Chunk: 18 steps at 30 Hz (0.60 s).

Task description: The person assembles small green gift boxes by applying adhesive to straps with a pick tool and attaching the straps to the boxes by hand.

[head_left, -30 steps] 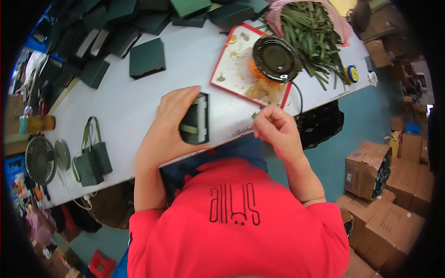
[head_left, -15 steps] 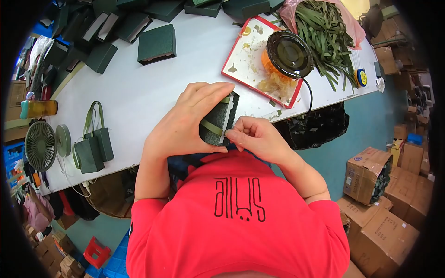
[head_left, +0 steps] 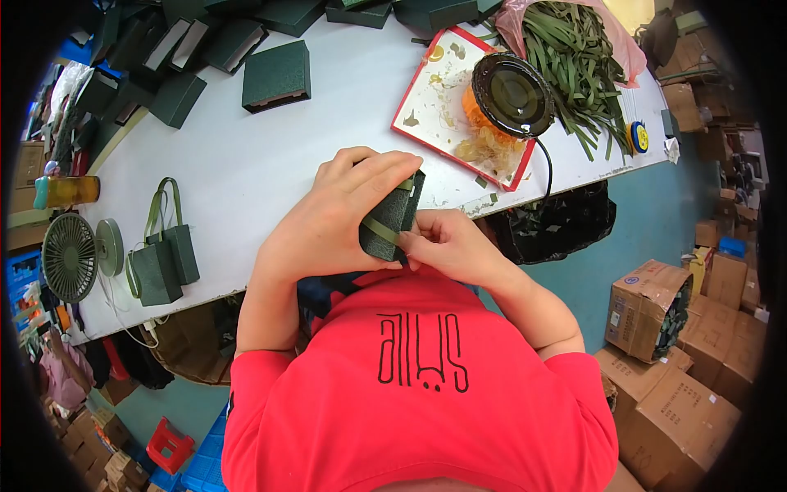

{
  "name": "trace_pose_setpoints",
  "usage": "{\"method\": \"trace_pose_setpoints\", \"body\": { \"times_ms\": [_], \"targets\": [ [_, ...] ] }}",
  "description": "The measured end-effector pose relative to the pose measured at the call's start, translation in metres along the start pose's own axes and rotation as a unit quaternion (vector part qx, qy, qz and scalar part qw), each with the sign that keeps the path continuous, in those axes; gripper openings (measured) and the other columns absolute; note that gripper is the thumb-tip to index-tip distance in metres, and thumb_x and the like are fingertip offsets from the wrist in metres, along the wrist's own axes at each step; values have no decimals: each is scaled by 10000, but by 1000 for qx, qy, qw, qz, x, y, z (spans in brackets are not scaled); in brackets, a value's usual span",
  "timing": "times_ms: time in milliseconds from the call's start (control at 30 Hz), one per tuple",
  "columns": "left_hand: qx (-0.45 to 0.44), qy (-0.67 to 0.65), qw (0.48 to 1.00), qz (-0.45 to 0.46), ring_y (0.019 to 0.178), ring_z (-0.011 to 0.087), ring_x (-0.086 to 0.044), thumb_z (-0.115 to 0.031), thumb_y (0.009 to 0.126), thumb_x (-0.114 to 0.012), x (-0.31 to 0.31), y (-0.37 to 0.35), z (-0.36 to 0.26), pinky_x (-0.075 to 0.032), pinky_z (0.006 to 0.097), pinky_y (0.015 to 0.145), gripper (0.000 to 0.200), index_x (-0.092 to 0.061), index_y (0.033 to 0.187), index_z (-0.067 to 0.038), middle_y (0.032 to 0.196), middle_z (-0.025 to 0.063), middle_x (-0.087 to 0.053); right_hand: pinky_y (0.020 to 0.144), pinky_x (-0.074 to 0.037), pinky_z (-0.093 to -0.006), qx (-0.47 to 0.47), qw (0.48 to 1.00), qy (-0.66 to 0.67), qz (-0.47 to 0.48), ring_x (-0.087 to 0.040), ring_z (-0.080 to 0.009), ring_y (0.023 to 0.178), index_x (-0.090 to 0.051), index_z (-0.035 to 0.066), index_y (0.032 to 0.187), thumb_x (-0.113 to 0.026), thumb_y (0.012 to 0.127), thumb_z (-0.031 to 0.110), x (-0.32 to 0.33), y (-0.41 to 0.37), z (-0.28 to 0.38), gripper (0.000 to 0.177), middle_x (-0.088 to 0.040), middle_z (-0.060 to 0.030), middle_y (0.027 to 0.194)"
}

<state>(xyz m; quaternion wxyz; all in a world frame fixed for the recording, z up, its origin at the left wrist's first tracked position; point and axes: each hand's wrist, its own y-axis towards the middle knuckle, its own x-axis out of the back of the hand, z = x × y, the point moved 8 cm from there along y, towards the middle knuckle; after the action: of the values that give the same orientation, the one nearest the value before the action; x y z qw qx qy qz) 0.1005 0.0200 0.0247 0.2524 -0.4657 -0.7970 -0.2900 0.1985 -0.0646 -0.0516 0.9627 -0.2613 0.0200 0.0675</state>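
A small dark green box (head_left: 398,211) with a textured cover is held near the table's front edge, close to my body. My left hand (head_left: 332,211) wraps round it from the left, fingers over the far end and thumb at the near end. An olive green ribbon (head_left: 379,229) crosses the cover. On the right, my right hand (head_left: 443,242) is closed, its thumb and fingers pinching the ribbon at the box's edge. The fingertips partly hide that edge.
A finished pair of green boxes with ribbon handles (head_left: 164,266) stands left, beside a fan (head_left: 70,257). Right are a red-rimmed tray (head_left: 421,90), a pot of dark liquid (head_left: 513,96) with a cable, and cut ribbons (head_left: 570,61). More boxes (head_left: 277,75) lie behind.
The box has turned in my left hand, so its pale inner edge is now mostly hidden. My right fingers have shifted slightly and lie against the ribbon at the box's edge.
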Motion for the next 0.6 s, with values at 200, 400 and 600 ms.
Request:
{"method": "trace_pose_setpoints", "body": {
  "times_ms": [200,400,600],
  "targets": [
    [4,38,999,-22,1233,373,-476,-168,518,-913,-3,0,-1,-410,440,1045,998,-481,1408,-39,1388,131,-535,631,-478,-249,5,1000,-6,8,-598,-83,674,-623,-11,894,-627,950,191,5,-1,1,209,-650,-42,757],
    [42,26,995,-84,1246,365,-453,-203,529,-915,12,-1,6,-386,450,1047,1026,-456,1438,-80,1408,93,-509,651,-498,-259,322,928,-42,-184,-627,-125,680,-648,-21,1038,-612,952,126,38,-33,45,174,-698,-78,897],
    [43,19,993,-105,1295,366,-434,-180,489,-942,14,4,2,-393,438,1076,1083,-447,1441,-38,1414,154,-492,550,-455,-231,71,995,55,36,-582,-103,571,-688,-30,968,-520,1032,213,7,-38,2,302,-721,-87,950]
  ]
}}
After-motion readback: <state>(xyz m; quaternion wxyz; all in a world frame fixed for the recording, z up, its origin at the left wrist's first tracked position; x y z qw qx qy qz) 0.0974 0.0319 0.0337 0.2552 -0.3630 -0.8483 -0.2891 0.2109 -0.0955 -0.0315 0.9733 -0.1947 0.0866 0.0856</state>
